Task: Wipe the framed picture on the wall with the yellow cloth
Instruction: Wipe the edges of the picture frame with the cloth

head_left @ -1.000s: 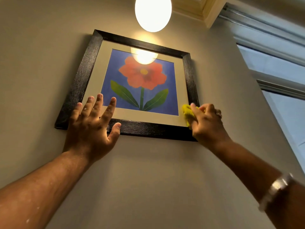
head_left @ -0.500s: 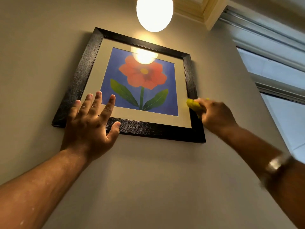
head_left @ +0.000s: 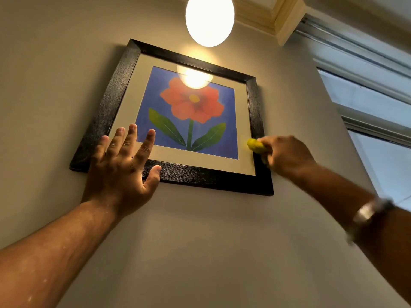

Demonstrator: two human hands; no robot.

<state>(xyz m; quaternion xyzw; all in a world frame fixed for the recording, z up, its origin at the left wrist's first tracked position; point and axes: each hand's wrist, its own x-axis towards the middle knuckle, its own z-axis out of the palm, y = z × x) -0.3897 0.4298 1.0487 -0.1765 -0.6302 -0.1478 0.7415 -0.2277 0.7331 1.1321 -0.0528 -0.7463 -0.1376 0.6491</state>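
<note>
The framed picture [head_left: 253, 103] hangs on the beige wall above me: black frame, cream mat, red flower on blue. My left hand [head_left: 121, 172] lies flat with fingers spread over the frame's lower left corner, pressing on the bottom rail and mat. My right hand [head_left: 287, 155] is closed around the bunched yellow cloth [head_left: 255, 146], which pokes out against the lower part of the frame's right rail. Most of the cloth is hidden in my fist. The right hand is motion-blurred.
A glowing globe lamp [head_left: 209, 20] hangs just above the picture and reflects in its glass. A window [head_left: 373, 112] with a grey frame is on the right wall. Cream ceiling moulding [head_left: 282, 21] runs along the top.
My right hand with the cloth has moved from the frame's bottom right corner up and outward along the right rail. My left hand has stayed on the lower left corner.
</note>
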